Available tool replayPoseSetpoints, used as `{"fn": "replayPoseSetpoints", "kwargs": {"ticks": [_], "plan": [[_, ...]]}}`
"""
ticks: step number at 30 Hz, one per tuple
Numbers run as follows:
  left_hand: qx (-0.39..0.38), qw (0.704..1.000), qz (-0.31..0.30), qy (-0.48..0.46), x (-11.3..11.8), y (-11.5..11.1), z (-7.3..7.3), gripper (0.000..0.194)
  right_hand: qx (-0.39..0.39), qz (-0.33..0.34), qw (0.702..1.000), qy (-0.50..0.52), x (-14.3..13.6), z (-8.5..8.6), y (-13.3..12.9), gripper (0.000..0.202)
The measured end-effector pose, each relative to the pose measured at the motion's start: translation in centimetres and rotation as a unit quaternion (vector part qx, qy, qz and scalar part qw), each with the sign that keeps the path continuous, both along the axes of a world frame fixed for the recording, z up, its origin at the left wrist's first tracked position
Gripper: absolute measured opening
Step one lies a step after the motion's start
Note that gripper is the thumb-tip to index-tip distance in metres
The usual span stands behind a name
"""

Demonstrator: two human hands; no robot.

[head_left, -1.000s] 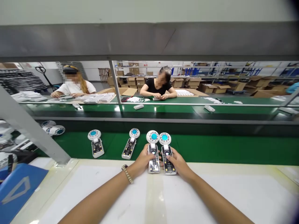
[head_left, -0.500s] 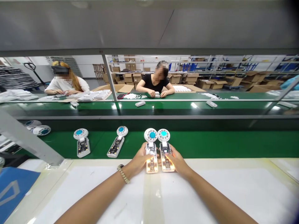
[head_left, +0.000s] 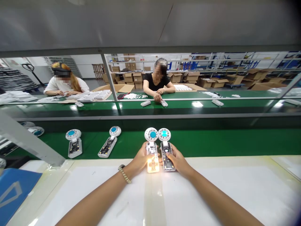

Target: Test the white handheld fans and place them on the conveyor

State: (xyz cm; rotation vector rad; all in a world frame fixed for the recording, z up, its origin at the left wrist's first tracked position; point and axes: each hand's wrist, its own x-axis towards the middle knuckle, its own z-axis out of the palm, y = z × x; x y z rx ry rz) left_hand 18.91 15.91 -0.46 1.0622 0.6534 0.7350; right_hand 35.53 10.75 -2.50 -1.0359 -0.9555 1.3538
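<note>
My left hand is closed around a handheld device with a clear housing, a visible circuit board and a round white slotted head with a blue centre. Its lower half glows bright yellow. In my right hand is a matching device, held upright alongside; its head centre shines cyan while its body is unlit. Both thumbs lie on the front faces, and the two round heads nearly touch. The fingers behind the housings are mostly hidden. Both devices are over the front edge of the green belt.
Two similar devices, one near and one farther left, lie on the belt. A slanted metal post stands at left, above a blue folder-like item. Across the line, two co-workers sit by a second belt carrying white pieces.
The yellow lights in the right-hand device have gone out; the left-hand one glows brighter. Devices on the near belt have shifted left. A co-worker's hand has reached forward to a white piece on the far belt.
</note>
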Motion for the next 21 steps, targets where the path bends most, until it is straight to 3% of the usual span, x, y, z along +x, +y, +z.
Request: {"fn": "replayPoseSetpoints", "kwargs": {"ticks": [14,21], "plan": [[-0.014,0.999,0.003,-0.039,0.0,0.5,-1.2,0.056,-0.019,0.011,1.0,0.009,-0.1,0.2,-0.1,0.051],[-0.007,0.999,-0.016,-0.031,-0.1,0.7,-1.7,0.061,0.02,0.017,1.0,-0.003,0.2,-0.1,-0.1,0.049]]}}
